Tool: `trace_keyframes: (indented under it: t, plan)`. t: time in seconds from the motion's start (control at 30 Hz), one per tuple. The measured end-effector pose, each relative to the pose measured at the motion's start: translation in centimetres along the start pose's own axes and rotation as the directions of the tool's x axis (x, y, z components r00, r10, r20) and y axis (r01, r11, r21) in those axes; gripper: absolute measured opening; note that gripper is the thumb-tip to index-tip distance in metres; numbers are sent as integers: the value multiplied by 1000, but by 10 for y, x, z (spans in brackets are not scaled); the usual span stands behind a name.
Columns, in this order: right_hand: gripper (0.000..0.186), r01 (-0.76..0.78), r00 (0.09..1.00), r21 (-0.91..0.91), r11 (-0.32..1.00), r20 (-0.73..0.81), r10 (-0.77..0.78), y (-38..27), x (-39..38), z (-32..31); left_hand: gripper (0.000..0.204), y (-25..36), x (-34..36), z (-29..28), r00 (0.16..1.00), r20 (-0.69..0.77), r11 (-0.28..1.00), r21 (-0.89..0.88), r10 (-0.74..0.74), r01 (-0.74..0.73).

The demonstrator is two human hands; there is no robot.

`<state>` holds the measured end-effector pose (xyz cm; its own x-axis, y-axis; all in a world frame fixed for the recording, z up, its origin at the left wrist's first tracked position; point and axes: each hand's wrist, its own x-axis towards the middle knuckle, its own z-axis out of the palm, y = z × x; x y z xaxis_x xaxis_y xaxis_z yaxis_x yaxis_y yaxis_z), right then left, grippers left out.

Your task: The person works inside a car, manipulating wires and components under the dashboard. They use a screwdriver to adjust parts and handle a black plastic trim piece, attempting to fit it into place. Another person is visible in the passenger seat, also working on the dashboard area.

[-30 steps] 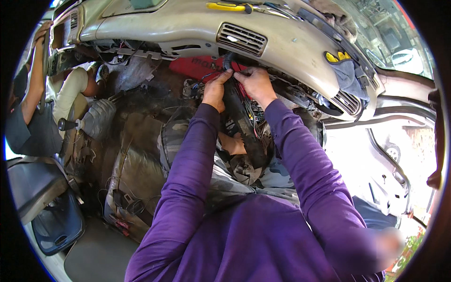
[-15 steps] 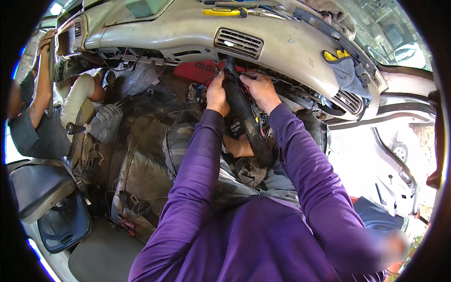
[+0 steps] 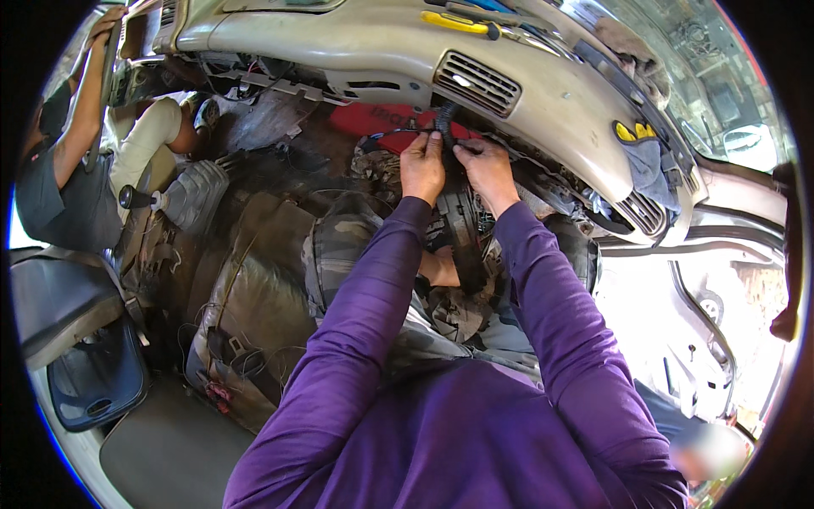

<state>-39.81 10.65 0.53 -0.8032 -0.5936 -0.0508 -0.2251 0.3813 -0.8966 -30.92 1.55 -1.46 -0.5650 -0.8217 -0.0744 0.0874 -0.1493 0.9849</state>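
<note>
Both my hands work below the dashboard's middle air vent, at the upper end of a black wire harness. My left hand [image 3: 422, 170] is closed, its thumb and fingers pinched at a black corrugated tube [image 3: 446, 117]. Close on its right, my right hand [image 3: 489, 174] is also closed, fingers bent at the same tube; exactly what lies between its fingertips is hidden. A long dark sleeve-like piece [image 3: 462, 233] hangs down between my wrists, with loose wires beside it.
The beige dashboard [image 3: 381, 47] carries a yellow-handled tool [image 3: 458, 23] and a grey glove [image 3: 646, 165]. Behind my hands lies a red sheet [image 3: 373, 119]. Another person's bare forearm [image 3: 439, 267] shows below my wrists. A second person [image 3: 68, 187] sits left, beyond the gear lever [image 3: 140, 198].
The view has shifted, so the dashboard appears further right. My hands have closed in on the corrugated tube, and the dark sleeve-like piece now hangs more upright between my wrists.
</note>
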Motion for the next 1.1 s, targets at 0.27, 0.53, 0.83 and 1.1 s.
trace_keyframes:
  t: [0.27, 0.53, 0.83, 1.1]
  plan:
    - [31, -76, 995, 131, 988, 71, 67, -5, 4, -11, 28, 5, 0, 1, 990, 11, 970, -200, 141, -136]
    - [30, -117, 990, 272, 955, 112, 89, -2, 6, -12, 28, 11, 2, -7, 973, 162, 841, -492, -166, 225]
    - [28, -78, 996, 258, 963, 62, 64, 2, 9, -8, 26, 28, -1, -3, 953, 37, 841, -461, -299, 282]
    - [28, -106, 988, 150, 983, 125, 88, -17, 4, -19, 25, 31, 11, -14, 797, 377, 643, -471, -472, 604]
